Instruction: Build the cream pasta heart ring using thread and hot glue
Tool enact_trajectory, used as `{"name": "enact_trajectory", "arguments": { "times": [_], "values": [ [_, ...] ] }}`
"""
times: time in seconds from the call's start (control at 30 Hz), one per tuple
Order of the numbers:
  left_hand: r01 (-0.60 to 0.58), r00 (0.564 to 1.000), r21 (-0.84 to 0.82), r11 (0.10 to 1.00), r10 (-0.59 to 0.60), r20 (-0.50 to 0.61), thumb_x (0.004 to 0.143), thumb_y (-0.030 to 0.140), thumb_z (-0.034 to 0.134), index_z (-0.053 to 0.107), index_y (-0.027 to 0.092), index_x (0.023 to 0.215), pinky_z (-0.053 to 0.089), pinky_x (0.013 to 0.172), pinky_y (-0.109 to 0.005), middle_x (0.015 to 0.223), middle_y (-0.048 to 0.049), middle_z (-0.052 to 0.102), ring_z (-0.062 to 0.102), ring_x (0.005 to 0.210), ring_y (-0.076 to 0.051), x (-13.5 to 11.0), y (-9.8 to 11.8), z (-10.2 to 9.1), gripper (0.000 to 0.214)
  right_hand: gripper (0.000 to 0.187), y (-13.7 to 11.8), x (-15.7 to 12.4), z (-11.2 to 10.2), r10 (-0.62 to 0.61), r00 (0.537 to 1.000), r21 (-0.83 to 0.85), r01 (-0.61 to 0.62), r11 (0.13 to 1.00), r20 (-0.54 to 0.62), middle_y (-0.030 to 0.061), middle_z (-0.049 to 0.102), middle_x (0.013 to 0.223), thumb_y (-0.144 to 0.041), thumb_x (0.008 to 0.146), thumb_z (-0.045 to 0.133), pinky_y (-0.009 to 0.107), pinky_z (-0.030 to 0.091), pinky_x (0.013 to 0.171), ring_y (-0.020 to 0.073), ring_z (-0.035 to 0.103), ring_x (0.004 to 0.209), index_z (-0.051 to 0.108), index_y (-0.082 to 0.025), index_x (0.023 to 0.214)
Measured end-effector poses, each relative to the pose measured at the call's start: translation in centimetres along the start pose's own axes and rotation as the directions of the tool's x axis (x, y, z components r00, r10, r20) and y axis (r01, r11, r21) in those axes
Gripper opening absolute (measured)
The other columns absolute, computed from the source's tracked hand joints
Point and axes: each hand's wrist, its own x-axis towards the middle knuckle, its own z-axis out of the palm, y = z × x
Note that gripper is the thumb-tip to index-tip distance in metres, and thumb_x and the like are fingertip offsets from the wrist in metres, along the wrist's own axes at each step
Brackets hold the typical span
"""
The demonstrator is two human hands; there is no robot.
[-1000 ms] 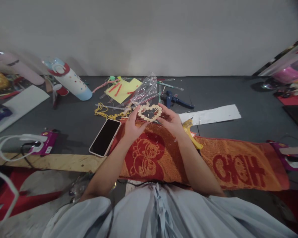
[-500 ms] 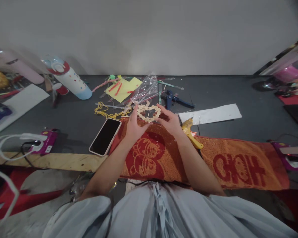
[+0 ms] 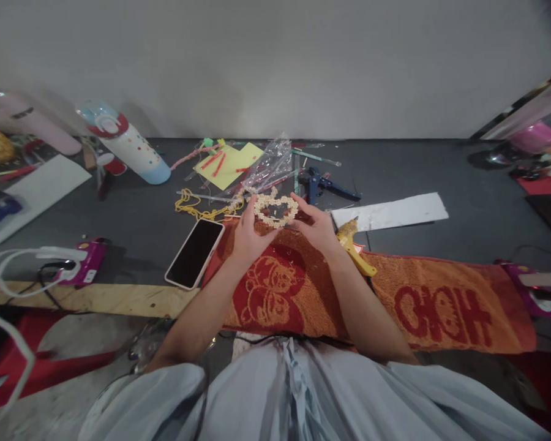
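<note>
A cream heart-shaped ring of small beads (image 3: 276,210) is held between both hands over the far edge of an orange and red towel (image 3: 441,306). My left hand (image 3: 248,233) grips its left lobe with fingers curled round it. My right hand (image 3: 316,224) pinches its right side. A crumpled clear plastic bag (image 3: 269,166) lies just behind the heart. A yellow cord (image 3: 195,207) trails off to the left of my left hand.
A phone (image 3: 194,253) lies face up left of the towel. A yellow glue gun (image 3: 354,243), a blue tool (image 3: 324,184), a white strip (image 3: 390,212), yellow paper (image 3: 227,162), a spotted bottle (image 3: 126,146) and a purple device with white cable (image 3: 80,262) lie around.
The heart has tipped slightly flatter and lower towards the towel; both hands stay on it, nearly in place.
</note>
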Motion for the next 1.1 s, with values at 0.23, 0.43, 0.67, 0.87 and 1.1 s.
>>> {"name": "enact_trajectory", "arguments": {
  "times": [0.23,0.43,0.67,0.87,1.1],
  "values": [
    [-0.006,1.0,0.019,1.0,0.006,-0.003,0.072,0.053,0.077,0.033,0.021,0.148,0.049,0.107,-0.045,0.145,-0.0176,0.054,0.055,0.132,-0.032,0.04,0.16,-0.15,0.093,0.064,0.02,-0.01,0.0,0.01,1.0,0.01,-0.01,1.0,0.007,0.0032,0.063,0.138,-0.027,0.077,0.071,0.046,0.044,0.112,0.0257,0.06,0.126,0.057,-0.026,0.139],
    [-0.006,1.0,0.014,1.0,0.006,0.017,0.073,0.053,0.076,0.032,0.021,0.149,0.047,0.109,-0.044,0.147,-0.0172,0.051,0.053,0.134,-0.032,0.05,0.34,-0.44,0.093,0.065,-0.04,0.0,0.09,0.024,1.0,0.067,-0.026,0.997,0.02,0.0046,0.064,0.136,-0.029,0.077,0.072,0.047,0.042,0.115,0.0262,0.058,0.129,0.057,-0.025,0.139],
    [-0.038,0.999,-0.006,0.999,0.038,-0.026,0.075,0.056,0.074,0.033,0.021,0.148,0.048,0.108,-0.042,0.147,-0.0177,0.05,0.051,0.135,-0.031,0.08,0.56,-0.22,0.09,0.072,-0.08,0.01,0.05,0.053,0.996,0.111,-0.061,0.992,0.076,0.0067,0.065,0.133,-0.041,0.078,0.073,0.045,0.05,0.107,0.0241,0.065,0.116,0.05,-0.026,0.145],
    [-0.006,0.998,-0.123,0.992,-0.001,-0.055,0.074,0.056,0.075,0.032,0.02,0.147,0.056,0.095,-0.04,0.146,-0.0201,0.048,0.06,0.124,-0.031,0.0,0.35,0.18,0.092,0.073,-0.05,0.14,0.53,0.112,0.991,0.263,-0.128,0.956,0.078,0.0086,0.069,0.126,-0.049,0.069,0.08,0.043,0.054,0.099,0.0249,0.068,0.11,0.059,-0.022,0.134],
    [0.052,0.992,-0.194,0.98,-0.073,-0.104,0.07,0.057,0.078,0.036,0.022,0.143,0.058,0.09,-0.04,0.137,-0.0178,0.055,0.068,0.107,-0.026,0.27,0.64,-0.06,0.091,0.041,-0.87,0.0,0.36,0.161,0.982,0.052,-0.167,0.985,0.102,0.0073,0.076,0.094,-0.052,0.079,0.067,0.038,0.056,0.082,0.0211,0.07,0.082,0.073,-0.019,0.102]
  ]
}}
